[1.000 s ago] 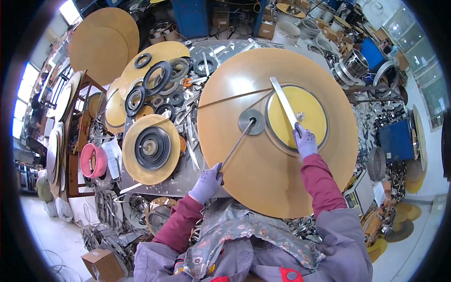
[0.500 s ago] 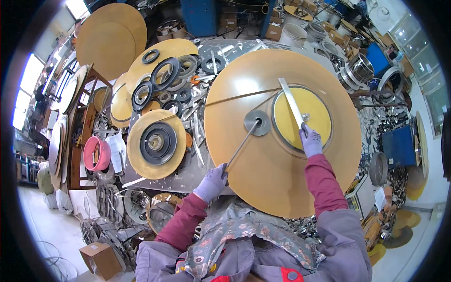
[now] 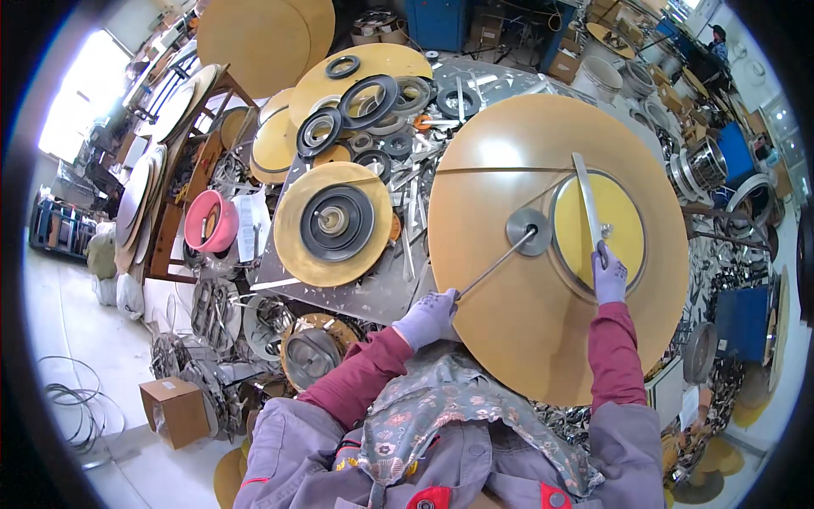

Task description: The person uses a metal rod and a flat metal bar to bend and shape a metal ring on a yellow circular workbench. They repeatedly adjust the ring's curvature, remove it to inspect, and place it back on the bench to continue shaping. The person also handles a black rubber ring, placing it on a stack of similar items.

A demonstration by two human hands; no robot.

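Observation:
A large tan disc (image 3: 500, 339) lies before me, with a yellow round centre (image 3: 623, 212) inside a metal ring. My left hand (image 3: 428, 316), in a pale purple glove, is closed around a thin metal rod (image 3: 492, 267). The rod's far end meets the middle of a small grey round plate (image 3: 529, 243) resting against the disc. My right hand (image 3: 608, 276), gloved alike, grips the lower end of a flat metal bar (image 3: 585, 192) slanting across the yellow centre. A narrow dark line (image 3: 500, 170) runs over the disc from its left edge to near the bar's tip.
Left of the disc, a smaller tan disc (image 3: 292, 225) with dark rings sits on the grey table (image 3: 318, 297). Metal offcuts and black rings (image 3: 370, 102) lie behind it. A pink bowl (image 3: 227, 229) stands farther left, and a cardboard box (image 3: 176, 413) is on the floor.
My view has swung left, so the disc, table and both hands appear farther right. Both hands keep their holds on the rod and bar, in nearly the same places over the disc.

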